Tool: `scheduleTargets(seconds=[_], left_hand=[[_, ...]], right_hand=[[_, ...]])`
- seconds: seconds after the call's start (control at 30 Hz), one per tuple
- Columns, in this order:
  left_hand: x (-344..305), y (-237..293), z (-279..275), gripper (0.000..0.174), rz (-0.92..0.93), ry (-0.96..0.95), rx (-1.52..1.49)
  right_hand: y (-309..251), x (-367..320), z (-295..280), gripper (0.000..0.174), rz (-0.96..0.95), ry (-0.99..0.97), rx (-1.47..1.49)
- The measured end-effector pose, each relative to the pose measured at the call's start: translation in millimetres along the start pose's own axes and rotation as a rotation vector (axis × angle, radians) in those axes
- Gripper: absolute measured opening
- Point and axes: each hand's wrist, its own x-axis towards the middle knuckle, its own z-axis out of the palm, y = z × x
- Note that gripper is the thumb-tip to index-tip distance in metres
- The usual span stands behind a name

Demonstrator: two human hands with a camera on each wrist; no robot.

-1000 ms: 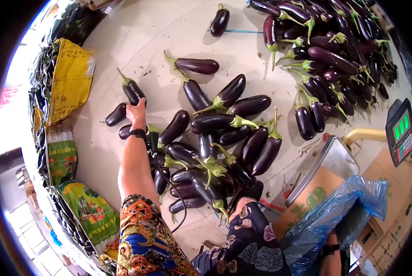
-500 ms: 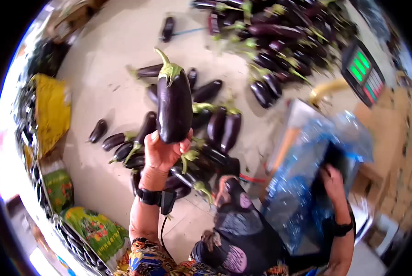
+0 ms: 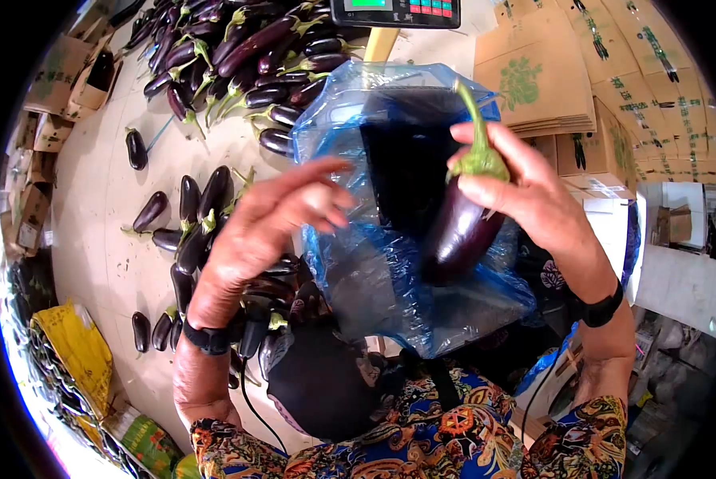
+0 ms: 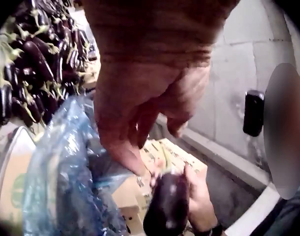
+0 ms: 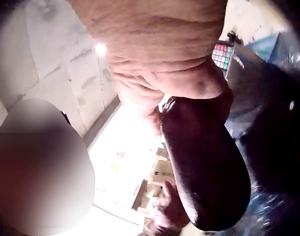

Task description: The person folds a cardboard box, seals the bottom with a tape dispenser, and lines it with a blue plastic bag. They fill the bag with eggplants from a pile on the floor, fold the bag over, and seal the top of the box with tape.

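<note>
My right hand grips a dark purple eggplant near its green cap and stem, its body hanging down over the blue plastic bag. In the right wrist view the eggplant fills the space below the palm. Left of it, my left hand is raised at the bag's left side with loosely bent fingers and nothing in them. The left wrist view shows those fingers apart from the eggplant. The bag's mouth is spread wide, and its inside looks dark.
Loose eggplants lie on the pale floor to the left, with a large pile farther back. Behind the bag stands a scale display. Flattened cardboard boxes are stacked at the right. A yellow sack sits at lower left.
My left hand took an eggplant from the floor and lifted it. Now an eggplant is in my right hand and the left is empty. The head view has swung right toward the bag.
</note>
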Motion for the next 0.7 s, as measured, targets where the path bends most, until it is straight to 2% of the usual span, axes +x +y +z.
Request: scheduleTargets(seconds=[0.03, 0.1, 0.17, 0.2, 0.27, 0.3, 0.37, 0.4, 0.43, 0.5, 0.57, 0.7], left_hand=[[-2, -11, -11, 0.056, 0.071, 0.139, 0.132], [-11, -39, -21, 0.052, 0.124, 0.321, 0.264], [-18, -76, -25, 0.050, -0.019, 0.297, 0.157], [-20, -97, -24, 0.049, -0.028, 0.256, 0.177], [-34, -148, -22, 0.050, -0.085, 0.254, 0.178], [-44, -152, -14, 0.050, -0.113, 0.232, 0.152], [-67, -173, -2, 0.049, -0.173, 0.203, 0.096], [-82, -179, 9, 0.048, -0.253, 0.266, -0.104], [-98, -207, 13, 0.047, -0.181, 0.334, -0.008], [-129, -196, 18, 0.048, -0.480, 0.431, -0.092], [-161, -242, 20, 0.044, -0.420, 0.665, -0.180], [-198, -251, 17, 0.035, -0.355, 1.073, -0.358]], right_hand=[[16, -2, -3, 0.060, 0.049, 0.003, -0.051], [43, 1, -4, 0.061, 0.095, -0.061, -0.342], [80, 19, 6, 0.066, 0.168, -0.045, -0.503], [88, 30, 17, 0.070, 0.248, -0.061, -0.477], [124, 50, 40, 0.066, 0.136, -0.061, -0.562], [151, 63, 56, 0.064, 0.071, -0.079, -0.592], [221, 78, 76, 0.060, -0.212, -0.155, -0.639], [227, 78, 79, 0.061, -0.226, -0.288, -0.685], [231, 75, 82, 0.062, -0.235, -0.419, -0.736], [227, 69, 75, 0.061, -0.324, -0.471, -0.680], [242, 62, 76, 0.047, -0.138, -0.363, -0.620], [241, 63, 76, 0.031, 0.082, -0.292, -0.510]])
